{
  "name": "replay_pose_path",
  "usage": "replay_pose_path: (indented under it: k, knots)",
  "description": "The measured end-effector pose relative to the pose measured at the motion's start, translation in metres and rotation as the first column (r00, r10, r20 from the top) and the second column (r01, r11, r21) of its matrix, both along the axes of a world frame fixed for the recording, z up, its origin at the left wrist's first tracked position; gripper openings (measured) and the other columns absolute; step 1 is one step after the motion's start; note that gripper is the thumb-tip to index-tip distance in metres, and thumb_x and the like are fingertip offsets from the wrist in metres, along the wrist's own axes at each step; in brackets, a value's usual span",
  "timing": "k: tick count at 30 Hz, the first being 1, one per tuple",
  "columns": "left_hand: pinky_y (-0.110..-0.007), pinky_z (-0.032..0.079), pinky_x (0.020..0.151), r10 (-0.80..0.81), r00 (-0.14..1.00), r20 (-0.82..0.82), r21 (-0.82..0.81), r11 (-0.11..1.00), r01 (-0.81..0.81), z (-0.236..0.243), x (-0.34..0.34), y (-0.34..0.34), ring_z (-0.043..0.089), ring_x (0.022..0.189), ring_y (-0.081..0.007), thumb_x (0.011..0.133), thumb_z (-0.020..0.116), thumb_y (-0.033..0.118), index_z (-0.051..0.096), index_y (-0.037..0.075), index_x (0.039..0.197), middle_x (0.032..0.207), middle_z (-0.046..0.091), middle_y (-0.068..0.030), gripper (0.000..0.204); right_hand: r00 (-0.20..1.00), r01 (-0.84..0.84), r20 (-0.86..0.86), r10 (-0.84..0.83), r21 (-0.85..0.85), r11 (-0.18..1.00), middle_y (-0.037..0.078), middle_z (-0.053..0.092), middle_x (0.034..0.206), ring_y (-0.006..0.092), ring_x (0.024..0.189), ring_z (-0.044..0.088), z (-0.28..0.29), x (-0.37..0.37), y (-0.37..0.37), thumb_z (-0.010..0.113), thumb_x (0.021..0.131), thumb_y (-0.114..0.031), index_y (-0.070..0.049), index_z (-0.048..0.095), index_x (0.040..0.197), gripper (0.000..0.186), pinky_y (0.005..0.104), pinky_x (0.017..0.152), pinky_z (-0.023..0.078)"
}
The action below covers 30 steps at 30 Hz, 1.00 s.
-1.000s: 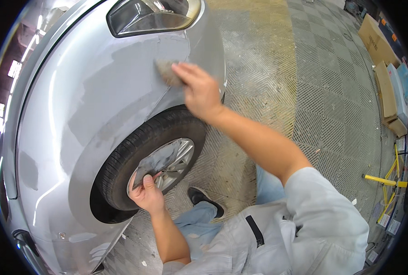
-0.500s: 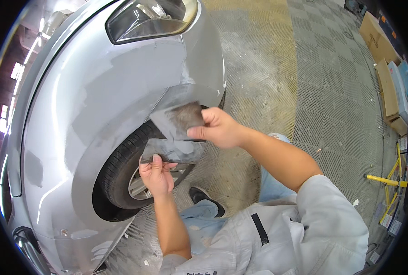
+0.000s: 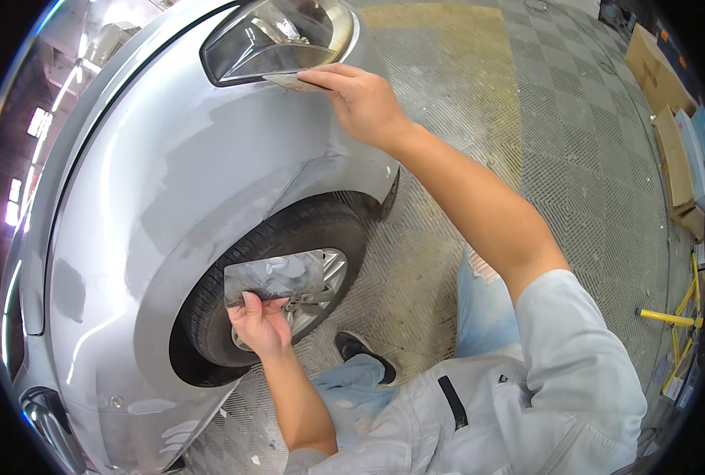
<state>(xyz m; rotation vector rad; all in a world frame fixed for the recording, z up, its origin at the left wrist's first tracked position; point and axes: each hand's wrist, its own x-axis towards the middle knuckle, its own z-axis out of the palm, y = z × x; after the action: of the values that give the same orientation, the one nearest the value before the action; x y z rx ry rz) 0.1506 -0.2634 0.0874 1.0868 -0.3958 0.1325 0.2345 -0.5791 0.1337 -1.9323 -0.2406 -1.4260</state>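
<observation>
My left hand (image 3: 260, 326) grips the lower edge of a flat rectangular putty board (image 3: 277, 277), smeared with grey paste, in front of the car's wheel. Up at the lower edge of the headlight (image 3: 277, 47), my right hand (image 3: 368, 103) pinches a thin flat spreader (image 3: 289, 81), seen nearly edge-on. The spreader lies close against the top of the silver front fender (image 3: 210, 142); whether it touches there is hard to tell. Dull grey patches mark the fender, and a seam runs down from it toward the wheel arch.
The tyre (image 3: 344, 226) and spoked rim sit below the arch. Grey ribbed floor tiles (image 3: 574, 142) stretch to the right, with a yellowish strip. Cardboard boxes (image 3: 659, 63) and a yellow metal stand (image 3: 669, 318) line the right side. My shoe (image 3: 360, 352) is beside the wheel.
My right hand has moved the spreader up from the putty board to the headlight's lower edge. My left hand has lowered slightly left, showing the board's smeared face more fully.
</observation>
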Motion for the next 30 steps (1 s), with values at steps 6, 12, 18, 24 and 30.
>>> replay_pose_path:
  k: [6,12,18,24,30]
  knots:
    - [-0.031,0.061,0.059,-0.027,1.000,0.006,0.018,0.999,0.027,-0.001,0.000,0.005,0.068,0.080,-0.0206,0.093,0.058,0.011,0.054,0.000,0.116,0.104,0.065,-0.0144,0.026,0.999,-0.001,-0.037,0.000,-0.008,1.000,0.007,0.067,0.109,0.0262,0.095,0.064,-0.001,0.006,0.016,0.054,0.080,0.006,-0.012,0.068,0.110,0.038,0.0318,0.082,0.053]
    - [-0.033,0.062,0.060,-0.049,0.999,0.017,0.002,0.999,0.049,-0.002,0.001,0.009,0.068,0.082,-0.0221,0.093,0.057,0.011,0.054,0.000,0.117,0.106,0.064,-0.0150,0.026,0.999,-0.036,0.002,0.036,-0.037,0.999,0.009,0.066,0.108,0.0292,0.096,0.064,-0.037,-0.019,0.054,0.055,0.077,0.003,-0.012,0.068,0.108,0.036,0.0348,0.081,0.053]
    - [-0.035,0.062,0.060,-0.031,1.000,0.007,-0.067,0.997,0.031,-0.001,0.007,0.009,0.068,0.084,-0.0234,0.092,0.058,0.009,0.053,0.002,0.118,0.107,0.064,-0.0153,0.027,0.941,-0.262,-0.185,0.283,0.131,0.956,0.011,0.066,0.108,0.0269,0.098,0.063,-0.052,-0.078,0.078,0.056,0.080,0.004,-0.008,0.065,0.112,0.035,0.0327,0.085,0.051]
    - [-0.033,0.061,0.058,-0.133,0.987,-0.088,0.040,0.990,0.137,-0.012,0.010,-0.013,0.068,0.082,-0.0218,0.093,0.056,0.008,0.053,-0.001,0.116,0.107,0.064,-0.0154,0.025,0.301,-0.641,-0.049,0.952,0.729,0.240,0.001,0.064,0.084,0.0097,0.073,0.050,-0.044,-0.106,0.066,0.061,0.090,-0.009,0.002,0.062,0.111,0.023,0.0272,0.068,0.045]
    - [-0.029,0.059,0.058,0.100,0.992,-0.077,-0.100,0.989,-0.108,-0.001,0.015,-0.001,0.067,0.079,-0.0176,0.097,0.052,0.016,0.054,0.004,0.117,0.104,0.065,-0.0103,0.024,0.864,-0.299,-0.453,0.221,-0.108,0.948,0.012,0.068,0.102,0.0307,0.094,0.064,-0.039,-0.077,0.021,0.058,0.083,-0.001,-0.009,0.066,0.112,0.031,0.0353,0.081,0.052]
